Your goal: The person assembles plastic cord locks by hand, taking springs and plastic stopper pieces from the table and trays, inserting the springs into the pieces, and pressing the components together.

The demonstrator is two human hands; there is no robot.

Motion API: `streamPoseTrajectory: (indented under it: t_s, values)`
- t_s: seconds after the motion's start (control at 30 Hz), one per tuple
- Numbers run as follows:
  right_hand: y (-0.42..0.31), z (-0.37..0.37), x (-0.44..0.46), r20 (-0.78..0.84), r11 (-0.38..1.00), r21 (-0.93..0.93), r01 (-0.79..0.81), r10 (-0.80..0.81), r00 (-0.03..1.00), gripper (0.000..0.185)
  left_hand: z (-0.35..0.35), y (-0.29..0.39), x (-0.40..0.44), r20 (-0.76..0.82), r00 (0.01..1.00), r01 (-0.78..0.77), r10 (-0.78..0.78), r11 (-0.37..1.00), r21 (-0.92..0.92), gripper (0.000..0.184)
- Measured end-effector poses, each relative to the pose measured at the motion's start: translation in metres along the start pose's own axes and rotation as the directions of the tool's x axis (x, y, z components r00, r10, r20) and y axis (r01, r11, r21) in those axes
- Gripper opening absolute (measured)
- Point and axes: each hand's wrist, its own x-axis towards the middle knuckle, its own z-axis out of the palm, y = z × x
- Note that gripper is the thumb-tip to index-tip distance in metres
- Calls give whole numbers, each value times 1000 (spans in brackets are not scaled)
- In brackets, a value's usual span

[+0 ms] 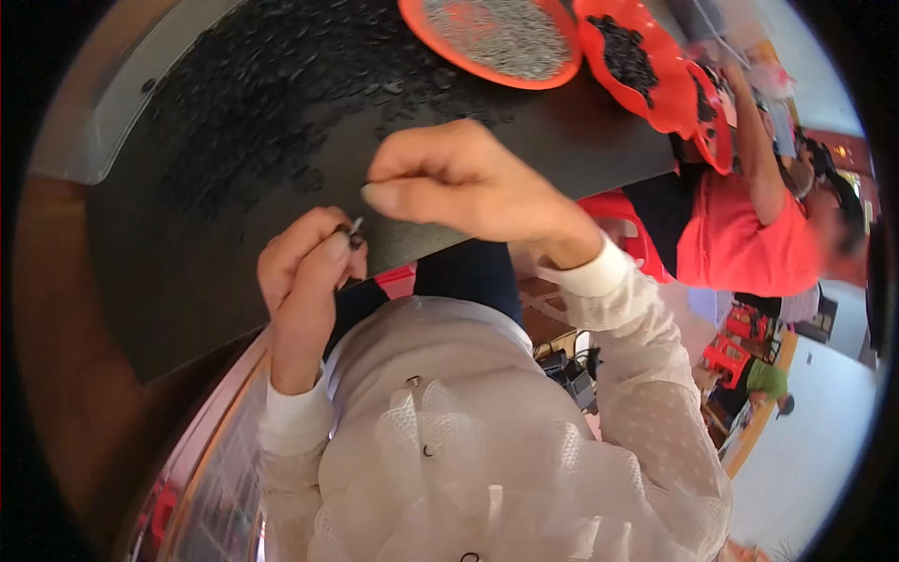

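Note:
My left hand is closed near the table's front edge, its thumb and fingertips pinching a small black part. A short silvery metal pin sticks up from that part. Just above and to the right, my right hand is closed in a pinch, thumb against forefinger. Something tiny and dark shows at its fingertips, too small to name. The two hands are close but apart. Behind them, many small flat black parts lie loose across the dark tabletop.
An orange-red dish of small silvery metal pieces stands at the back. Beside it are red scalloped trays with black parts. A person in a red top sits at the right. Red stools and other people appear farther off.

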Motion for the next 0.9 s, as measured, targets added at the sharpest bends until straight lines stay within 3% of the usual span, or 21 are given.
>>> streamPoseTrajectory:
  t_s: [0.23, 0.47, 0.73, 0.9]
  values:
    - [-2, -6, -6, 103, 989, 97, -114, 104, 989, 18, -3, 3, 3, 89, 994, 67, -68, 998, 20, 22]
    - [-4, -6, 0, 145, 995, 42, -95, 88, 985, 18, -3, 5, 2, 113, 984, 134, -137, 990, 29, 25]
    - [-2, -7, 3, 160, 999, -49, -25, 32, 987, 18, -5, 7, 5, 157, 978, 126, -135, 990, 67, 25]
    - [-2, -7, 3, 162, 998, -26, -60, 63, 985, 18, -4, 6, 5, 143, 981, 125, -133, 990, 68, 25]
